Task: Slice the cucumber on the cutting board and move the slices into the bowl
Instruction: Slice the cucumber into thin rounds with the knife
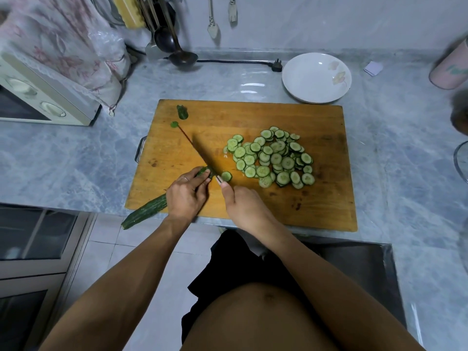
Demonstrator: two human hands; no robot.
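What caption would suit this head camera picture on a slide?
Left hand steadies the cucumber while the right hand works the knife; slices pile beside an empty bowl.

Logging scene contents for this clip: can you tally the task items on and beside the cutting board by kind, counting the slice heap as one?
Cutting board: 1
Knife: 1
Uncut cucumber: 1
Heap of slices: 1
Lone slice by the blade: 1
Cut-off end pieces: 2
White bowl, no slices in it: 1
Total: 8
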